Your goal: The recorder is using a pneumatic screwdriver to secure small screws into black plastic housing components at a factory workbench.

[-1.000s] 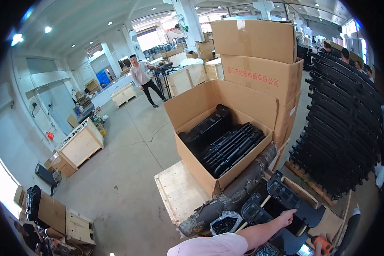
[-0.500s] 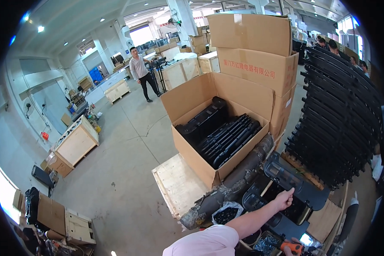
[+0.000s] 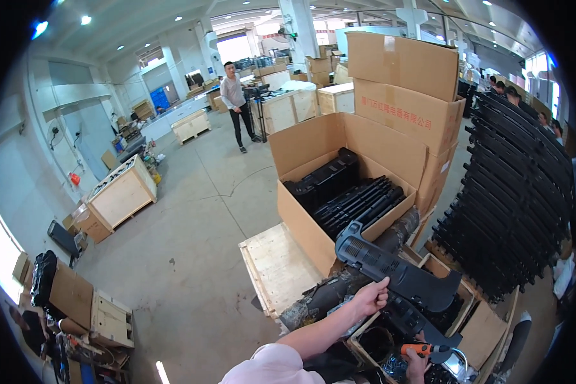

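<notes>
My left hand [image 3: 371, 296] grips the lower edge of a long black plastic panel [image 3: 400, 272] with a vented end, held up above a low cardboard tray [image 3: 473, 323] of dark parts. Below it, my right hand [image 3: 418, 366] is closed around an orange-handled tool [image 3: 416, 349] near the bottom edge; most of that hand is hidden. Just behind the panel stands a big open cardboard box [image 3: 304, 230] packed with more black panels [image 3: 352, 200].
Sealed cardboard boxes [image 3: 406, 89] are stacked behind the open one. A tall stack of black parts [image 3: 515, 211] fills the right side. A wooden pallet [image 3: 274, 265] lies to the left on the concrete floor. Another person [image 3: 236, 102] stands far off among wooden crates [image 3: 123, 197].
My left hand, which was reaching down onto the parts in the low tray, now holds the black panel lifted up and to the left. The orange tool has come into view.
</notes>
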`<state>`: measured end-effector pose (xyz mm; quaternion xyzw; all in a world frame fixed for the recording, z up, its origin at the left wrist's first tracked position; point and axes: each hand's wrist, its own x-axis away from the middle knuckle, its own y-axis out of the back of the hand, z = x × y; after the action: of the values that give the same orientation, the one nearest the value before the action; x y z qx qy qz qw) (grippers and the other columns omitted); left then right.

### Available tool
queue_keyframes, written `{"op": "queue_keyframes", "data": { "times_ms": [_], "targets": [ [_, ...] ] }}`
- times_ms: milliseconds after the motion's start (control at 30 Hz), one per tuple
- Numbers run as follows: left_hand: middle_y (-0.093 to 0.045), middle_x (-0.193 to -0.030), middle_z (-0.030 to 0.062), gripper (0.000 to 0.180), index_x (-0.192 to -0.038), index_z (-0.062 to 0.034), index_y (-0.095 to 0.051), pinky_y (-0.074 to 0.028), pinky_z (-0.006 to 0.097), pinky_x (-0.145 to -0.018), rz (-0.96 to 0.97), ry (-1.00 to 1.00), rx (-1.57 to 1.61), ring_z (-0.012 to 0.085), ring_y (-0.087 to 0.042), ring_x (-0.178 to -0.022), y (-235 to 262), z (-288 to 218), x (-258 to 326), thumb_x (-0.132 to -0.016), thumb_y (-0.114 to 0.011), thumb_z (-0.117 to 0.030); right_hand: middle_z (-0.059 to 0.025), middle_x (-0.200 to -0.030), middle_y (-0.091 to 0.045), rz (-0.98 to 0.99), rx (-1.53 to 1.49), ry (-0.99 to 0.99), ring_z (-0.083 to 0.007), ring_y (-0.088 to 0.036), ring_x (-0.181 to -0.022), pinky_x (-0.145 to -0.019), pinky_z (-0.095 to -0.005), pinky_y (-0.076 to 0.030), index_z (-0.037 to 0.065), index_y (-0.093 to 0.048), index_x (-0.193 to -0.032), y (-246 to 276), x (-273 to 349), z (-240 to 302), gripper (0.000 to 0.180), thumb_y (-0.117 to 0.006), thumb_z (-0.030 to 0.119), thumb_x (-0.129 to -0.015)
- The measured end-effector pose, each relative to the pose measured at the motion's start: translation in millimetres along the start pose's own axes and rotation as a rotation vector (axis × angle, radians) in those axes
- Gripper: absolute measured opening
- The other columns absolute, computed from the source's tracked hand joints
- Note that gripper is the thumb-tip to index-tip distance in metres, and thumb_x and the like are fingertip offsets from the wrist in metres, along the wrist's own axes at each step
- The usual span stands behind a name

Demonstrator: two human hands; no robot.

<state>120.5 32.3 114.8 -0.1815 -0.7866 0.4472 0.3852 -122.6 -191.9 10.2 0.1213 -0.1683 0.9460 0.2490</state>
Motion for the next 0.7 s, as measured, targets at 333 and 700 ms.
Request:
{"op": "queue_keyframes", "data": {
  "times_ms": [333,700],
  "targets": [
    [-0.038,-0.071,-0.006,0.029,-0.085,-0.0168,-0.047,-0.027,0.023,-0.049,-0.084,-0.096,0.019,0.007,-0.035,-0.058,47,6,121,-0.104,-0.065,-0.029,-0.0063,-0.16,-0.043,-0.081,0.043,0.285,-0.0224,-0.056,-0.124,-0.103,-0.0376,-0.048,0.003,-0.057,-0.133,-16,-17,9,0.054,-0.073,0.011,-0.082],
    [-0.037,-0.068,-0.0059,0.032,-0.082,-0.0166,-0.047,-0.026,0.023,-0.048,-0.158,-0.156,0.052,0.0078,-0.035,-0.056,91,27,170,-0.104,-0.064,-0.032,-0.0093,-0.152,-0.051,-0.08,0.222,0.416,-0.0231,-0.051,-0.136,-0.114,-0.0376,-0.039,0.002,-0.051,-0.148,38,-103,-14,0.071,-0.074,0.008,-0.081]
  ]
}}
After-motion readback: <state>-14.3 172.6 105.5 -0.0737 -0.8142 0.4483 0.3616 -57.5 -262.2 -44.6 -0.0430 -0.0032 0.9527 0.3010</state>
